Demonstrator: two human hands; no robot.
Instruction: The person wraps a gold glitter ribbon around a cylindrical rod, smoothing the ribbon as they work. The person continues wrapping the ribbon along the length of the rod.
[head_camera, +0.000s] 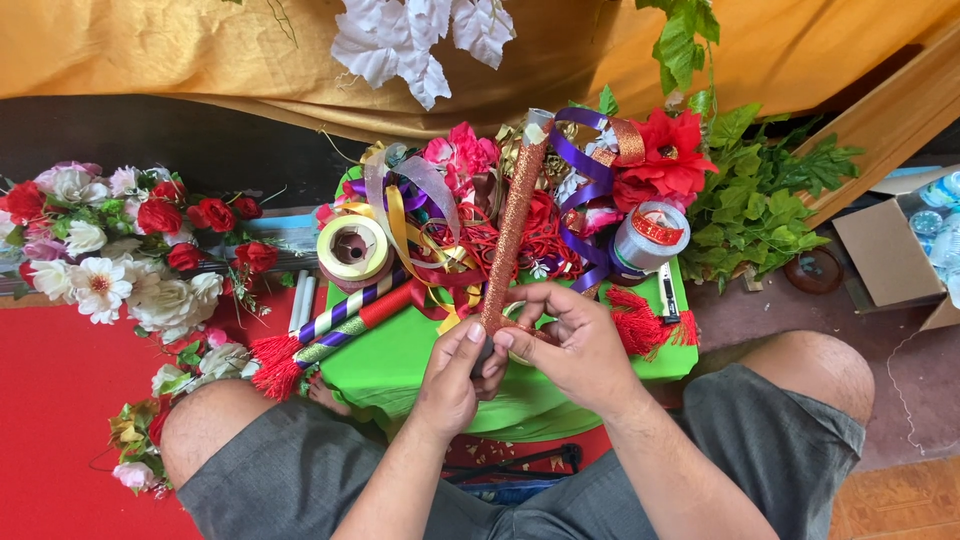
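Note:
My left hand and my right hand both grip the near end of a long stick wrapped in glittery red-gold ribbon. The stick points away from me over a green tray-like surface. My right fingers pinch a thin ribbon strip at the stick's base. Purple ribbon curls and red artificial flowers lie just beyond the stick's far end.
A yellow tape roll, a silver ribbon spool, wrapped sticks with red tassels and tangled ribbons crowd the tray. Artificial flower bunches lie on red cloth at left. Green leaves and a cardboard box sit right.

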